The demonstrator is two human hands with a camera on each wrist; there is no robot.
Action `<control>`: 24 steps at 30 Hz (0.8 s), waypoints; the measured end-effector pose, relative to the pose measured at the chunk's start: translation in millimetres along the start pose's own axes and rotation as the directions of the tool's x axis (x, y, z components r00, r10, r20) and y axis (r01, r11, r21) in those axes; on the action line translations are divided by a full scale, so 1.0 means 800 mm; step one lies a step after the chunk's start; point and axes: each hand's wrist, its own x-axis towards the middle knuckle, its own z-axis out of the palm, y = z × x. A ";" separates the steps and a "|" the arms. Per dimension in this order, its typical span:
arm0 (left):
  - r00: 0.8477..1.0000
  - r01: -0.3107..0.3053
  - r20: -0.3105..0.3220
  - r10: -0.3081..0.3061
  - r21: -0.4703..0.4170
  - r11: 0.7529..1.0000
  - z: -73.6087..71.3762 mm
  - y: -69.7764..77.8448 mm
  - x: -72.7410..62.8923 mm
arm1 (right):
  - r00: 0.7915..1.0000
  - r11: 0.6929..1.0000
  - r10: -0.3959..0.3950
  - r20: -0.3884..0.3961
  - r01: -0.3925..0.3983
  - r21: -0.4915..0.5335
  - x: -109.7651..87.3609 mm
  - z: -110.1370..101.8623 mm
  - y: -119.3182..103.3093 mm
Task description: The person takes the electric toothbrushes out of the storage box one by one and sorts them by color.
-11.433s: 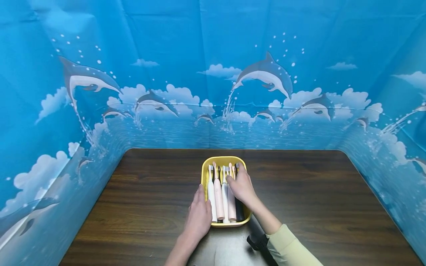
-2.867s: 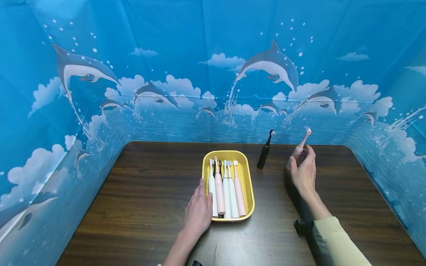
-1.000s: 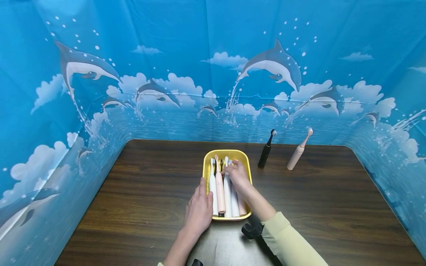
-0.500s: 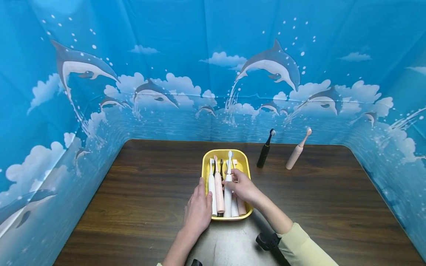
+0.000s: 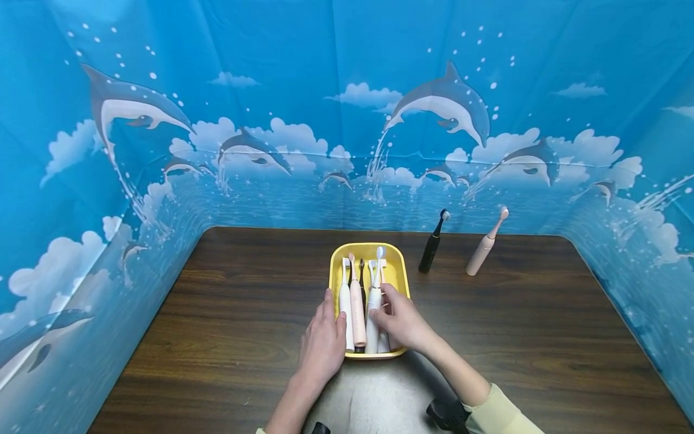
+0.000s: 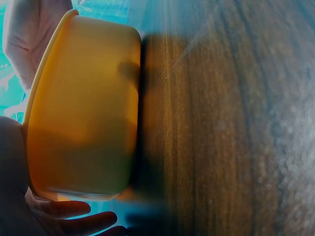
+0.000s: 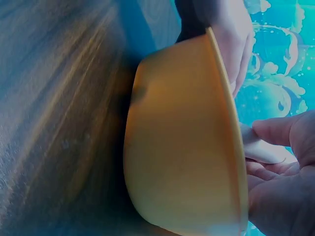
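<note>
A yellow tray (image 5: pixel 401 265) holds several electric toothbrushes lying lengthwise. My right hand (image 5: pixel 403 319) pinches a white electric toothbrush (image 5: pixel 373 319) by its handle, thumb to the left and fingers behind; its brush head points to the far end. In the right wrist view the white handle (image 7: pixel 263 150) shows between thumb and fingers above the tray's rim. My left hand (image 5: pixel 322 340) rests along the tray's left side, thumb at the rim and fingers straight. To the right of that thumb lie a white toothbrush (image 5: pixel 346 319) and a pink toothbrush (image 5: pixel 358 316).
A black electric toothbrush (image 5: pixel 430 253) stands upright on the wooden table (image 5: pixel 244 301) right of the tray. Further right a pink electric toothbrush (image 5: pixel 480 256) stands upright. A blue dolphin-print curtain (image 5: pixel 303 181) runs behind and along both sides.
Earlier, the black and pink toothbrushes came to stand right of the tray. Since then my right hand has returned, taken hold of a white toothbrush and raised it slightly. My left hand has stayed put.
</note>
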 end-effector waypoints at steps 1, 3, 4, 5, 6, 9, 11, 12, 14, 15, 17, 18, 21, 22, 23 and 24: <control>1.000 -0.003 -0.002 0.003 0.001 1.000 0.000 0.000 0.000 | 1.000 1.000 -0.015 -0.008 0.015 0.002 -0.002 0.000 0.000; 1.000 -0.006 -0.001 0.006 0.001 1.000 0.001 0.000 0.000 | 0.999 0.999 -0.041 -0.027 0.041 0.012 -0.007 -0.002 0.000; 1.000 -0.005 0.000 0.005 0.000 1.000 0.001 0.001 0.000 | 0.998 0.998 -0.057 -0.037 0.058 0.014 -0.009 -0.002 0.000; 1.000 -0.004 0.002 0.004 -0.001 1.000 0.001 0.001 0.000 | 0.996 0.997 -0.071 -0.050 0.072 0.017 -0.011 -0.004 0.001; 1.000 0.001 0.005 -0.001 -0.003 1.000 0.001 0.001 0.001 | 0.994 0.996 -0.085 -0.066 0.086 0.021 -0.012 -0.005 0.001; 1.000 0.001 0.008 -0.001 -0.006 1.000 0.001 0.002 0.000 | 0.988 0.993 -0.098 -0.119 0.104 0.048 -0.016 -0.012 0.001; 1.000 0.001 0.009 -0.001 -0.003 1.000 0.001 0.002 0.000 | 0.983 0.989 -0.099 -0.152 0.115 0.098 -0.017 -0.019 0.000; 1.000 0.000 0.009 0.000 -0.001 1.000 0.001 0.002 0.000 | 0.981 0.985 -0.099 -0.167 0.121 0.123 -0.017 -0.024 -0.001; 1.000 -0.002 0.009 0.002 0.001 1.000 0.001 0.002 -0.001 | 0.972 0.973 -0.117 -0.203 0.153 0.175 -0.019 -0.035 -0.001; 1.000 -0.002 0.009 0.002 0.000 1.000 0.001 0.003 -0.001 | 0.966 0.965 -0.129 -0.223 0.175 0.198 -0.020 -0.042 -0.001; 1.000 0.000 0.010 0.000 -0.001 1.000 0.002 0.003 -0.001 | 0.951 0.947 -0.154 -0.267 0.220 0.235 -0.023 -0.056 -0.002; 1.000 -0.002 0.009 0.002 -0.002 1.000 0.002 0.003 -0.001 | 0.942 0.939 -0.166 -0.291 0.241 0.247 -0.024 -0.064 -0.001; 1.000 -0.002 0.007 0.002 -0.004 1.000 0.002 0.002 -0.001 | 0.916 0.917 -0.185 -0.356 0.291 0.273 -0.030 -0.089 0.000; 1.000 -0.003 0.004 0.003 -0.002 1.000 0.002 0.002 -0.001 | 0.909 0.913 -0.189 -0.373 0.302 0.274 -0.031 -0.097 0.000; 1.000 -0.003 0.002 0.003 -0.002 1.000 0.002 0.002 -0.001 | 0.901 0.912 -0.193 -0.388 0.310 0.269 -0.033 -0.105 0.001; 1.000 -0.003 0.002 0.003 0.000 1.000 0.002 0.002 -0.001 | 0.895 0.912 -0.195 -0.401 0.316 0.262 -0.035 -0.113 0.003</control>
